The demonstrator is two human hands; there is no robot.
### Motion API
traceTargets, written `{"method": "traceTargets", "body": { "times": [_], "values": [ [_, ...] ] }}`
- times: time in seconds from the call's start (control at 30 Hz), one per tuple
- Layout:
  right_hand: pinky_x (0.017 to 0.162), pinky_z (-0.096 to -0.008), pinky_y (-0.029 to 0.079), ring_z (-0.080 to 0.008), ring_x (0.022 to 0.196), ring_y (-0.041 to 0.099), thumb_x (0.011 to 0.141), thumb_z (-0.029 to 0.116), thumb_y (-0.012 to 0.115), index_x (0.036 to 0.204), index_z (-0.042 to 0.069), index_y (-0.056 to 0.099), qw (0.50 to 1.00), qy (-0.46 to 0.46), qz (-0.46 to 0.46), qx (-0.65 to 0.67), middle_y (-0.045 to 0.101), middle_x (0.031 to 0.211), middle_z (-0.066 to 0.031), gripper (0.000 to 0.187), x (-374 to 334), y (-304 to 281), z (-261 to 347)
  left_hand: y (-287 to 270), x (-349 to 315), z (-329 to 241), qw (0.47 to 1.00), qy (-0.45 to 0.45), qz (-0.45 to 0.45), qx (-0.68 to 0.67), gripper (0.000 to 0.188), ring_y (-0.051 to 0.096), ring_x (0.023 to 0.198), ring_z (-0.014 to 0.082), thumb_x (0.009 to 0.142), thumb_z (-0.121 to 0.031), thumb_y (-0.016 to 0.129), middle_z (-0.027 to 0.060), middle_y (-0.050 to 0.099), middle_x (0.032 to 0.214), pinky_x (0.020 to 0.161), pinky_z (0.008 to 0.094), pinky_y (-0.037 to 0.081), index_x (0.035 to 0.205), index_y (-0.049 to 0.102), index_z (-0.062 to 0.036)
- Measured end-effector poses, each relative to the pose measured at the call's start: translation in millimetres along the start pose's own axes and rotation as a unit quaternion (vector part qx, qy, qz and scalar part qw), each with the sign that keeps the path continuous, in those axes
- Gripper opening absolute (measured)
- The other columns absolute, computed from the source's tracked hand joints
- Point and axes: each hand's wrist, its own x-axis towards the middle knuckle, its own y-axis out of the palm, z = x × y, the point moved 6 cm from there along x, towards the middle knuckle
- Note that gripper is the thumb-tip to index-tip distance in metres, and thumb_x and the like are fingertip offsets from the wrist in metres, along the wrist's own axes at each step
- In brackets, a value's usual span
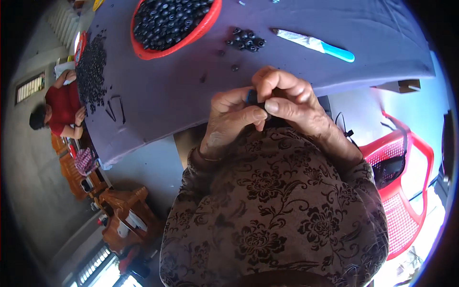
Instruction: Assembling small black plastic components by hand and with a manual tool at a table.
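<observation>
My left hand and my right hand meet in front of my chest, near the table's close edge. Both are closed, with thumbs and fingertips pinching a small dark piece between them. The fingers cover most of it, so its shape is hard to make out. A blue band shows at the tip of my left index finger. Beyond my hands lies a little heap of round black parts with holes, with a loose black part nearer to me. A knife with a light-blue handle rests to the right.
A red basket full of black parts stands at the far left of the purple-grey tablecloth. Further left are a spread of small black pieces, dark tweezer-like tools and a person in red. A red plastic chair stands right.
</observation>
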Motion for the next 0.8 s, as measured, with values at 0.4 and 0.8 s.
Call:
{"method": "traceTargets", "body": {
  "times": [0.4,0.8],
  "values": [
    [0.080,-0.0251,0.043,-0.0126,0.086,0.054,0.087,-0.001,0.053,0.091,0.002,0.060,0.857,-0.125,-0.155,-0.476,0.058,0.091,-0.0043,0.009,-7,-32,13,-113,-89,-9,0.931,0.165,-0.325,0.006,0.013,0.057,0.063,0.0112,0.082,-0.003,0.059,0.0050,0.062,0.079,0.058,0.0225,0.046,0.094,0.060,-0.0027],
    [0.074,-0.0341,0.049,-0.0245,0.088,0.059,0.082,0.005,0.059,0.092,0.006,0.063,0.565,-0.156,-0.239,-0.775,0.060,0.092,-0.0106,0.011,4,-102,51,-256,-236,95,0.757,-0.008,-0.559,0.337,0.031,0.055,0.067,0.0154,0.083,-0.023,0.058,0.0069,0.060,0.076,0.061,0.0274,0.047,0.102,0.058,0.0024]
  ]
}}
